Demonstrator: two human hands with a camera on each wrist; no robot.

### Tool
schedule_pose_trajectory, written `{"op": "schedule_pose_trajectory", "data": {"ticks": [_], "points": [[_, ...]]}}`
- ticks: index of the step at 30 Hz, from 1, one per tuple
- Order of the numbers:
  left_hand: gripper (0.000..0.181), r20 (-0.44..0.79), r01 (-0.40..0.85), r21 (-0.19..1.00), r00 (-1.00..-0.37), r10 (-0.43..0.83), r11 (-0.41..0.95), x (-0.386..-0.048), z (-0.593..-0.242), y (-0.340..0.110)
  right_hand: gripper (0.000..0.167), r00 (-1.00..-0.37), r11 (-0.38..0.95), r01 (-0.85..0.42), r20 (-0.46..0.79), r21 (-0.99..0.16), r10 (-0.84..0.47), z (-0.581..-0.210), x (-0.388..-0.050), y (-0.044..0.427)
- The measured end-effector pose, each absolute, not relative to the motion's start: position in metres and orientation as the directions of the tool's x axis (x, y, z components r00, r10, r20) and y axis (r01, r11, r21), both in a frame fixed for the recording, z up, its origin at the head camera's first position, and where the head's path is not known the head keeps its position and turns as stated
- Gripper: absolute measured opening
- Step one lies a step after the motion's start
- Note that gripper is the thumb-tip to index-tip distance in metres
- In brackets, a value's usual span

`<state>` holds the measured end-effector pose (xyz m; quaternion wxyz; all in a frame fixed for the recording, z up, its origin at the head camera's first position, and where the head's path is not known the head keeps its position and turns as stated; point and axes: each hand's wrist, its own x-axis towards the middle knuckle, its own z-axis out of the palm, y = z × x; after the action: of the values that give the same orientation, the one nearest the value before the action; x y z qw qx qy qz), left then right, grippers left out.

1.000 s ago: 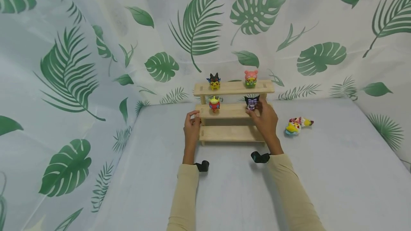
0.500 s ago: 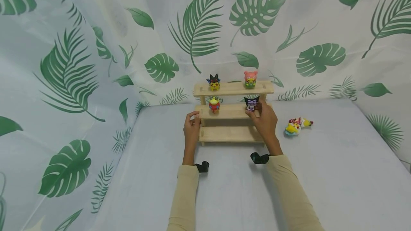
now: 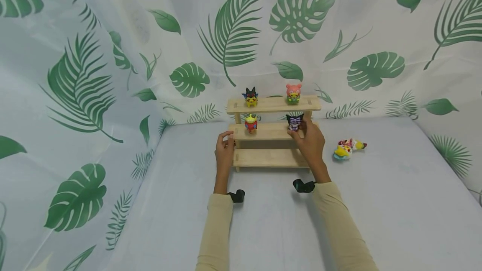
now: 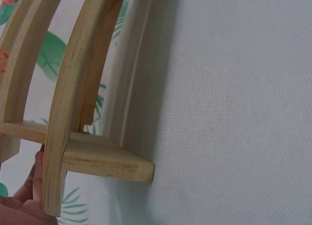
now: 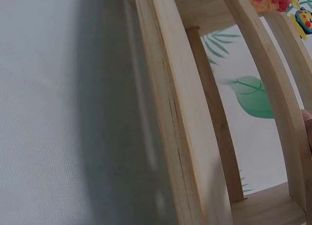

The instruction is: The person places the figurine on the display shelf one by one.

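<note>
A three-tier wooden display shelf (image 3: 271, 158) stands on the table. My right hand (image 3: 313, 140) pinches a small figurine (image 3: 294, 122) with a black pointed hood and a purple bow, at the right of the middle tier. Whether its base bears on the wood is hard to tell. My left hand (image 3: 224, 150) grips the shelf's left end by the middle tier; in the left wrist view its fingers (image 4: 36, 178) reach up to the side support. On that tier's left stands a red figurine (image 3: 250, 124) with a yellow top. The right wrist view shows mostly the shelf's planks (image 5: 187, 137).
On the top tier stand a black-and-yellow figurine (image 3: 250, 97) at left and a pink-and-green one (image 3: 293, 94) at right. More figurines, one yellow and white (image 3: 342, 152), lie right of the shelf. A leaf-patterned cloth (image 3: 229, 28) hangs close behind.
</note>
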<state>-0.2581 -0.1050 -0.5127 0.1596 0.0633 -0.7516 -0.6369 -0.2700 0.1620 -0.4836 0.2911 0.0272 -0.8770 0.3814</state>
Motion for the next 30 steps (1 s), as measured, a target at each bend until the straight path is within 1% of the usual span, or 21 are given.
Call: {"op": "schedule_pose_trajectory", "data": {"ticks": [12,15,20,24,30], "points": [[0.026,0.149,0.099,0.98,-0.942,-0.302,0.175,-0.259,-0.514,-0.105,0.054,-0.833,0.707,-0.262,0.524,-0.657,0.179,-0.484,-0.27,0.162],[0.026,0.152,0.101,0.979,-0.94,-0.305,0.177,-0.258,-0.514,-0.105,0.057,-0.835,0.705,-0.258,0.52,-0.661,0.182,-0.484,-0.269,0.162],[0.028,0.152,0.101,0.978,-0.943,-0.296,0.181,-0.257,-0.514,-0.103,0.067,-0.838,0.683,-0.247,0.505,-0.688,0.205,-0.486,-0.266,0.163],[0.028,0.169,0.114,0.974,-0.94,-0.297,0.194,-0.258,-0.513,-0.104,0.069,-0.833,0.65,-0.278,0.515,-0.707,0.205,-0.486,-0.263,0.163],[0.029,0.175,0.122,0.973,-0.943,-0.282,0.196,-0.258,-0.513,-0.107,0.063,-0.813,0.63,-0.335,0.553,-0.7,0.183,-0.488,-0.253,0.165]]}}
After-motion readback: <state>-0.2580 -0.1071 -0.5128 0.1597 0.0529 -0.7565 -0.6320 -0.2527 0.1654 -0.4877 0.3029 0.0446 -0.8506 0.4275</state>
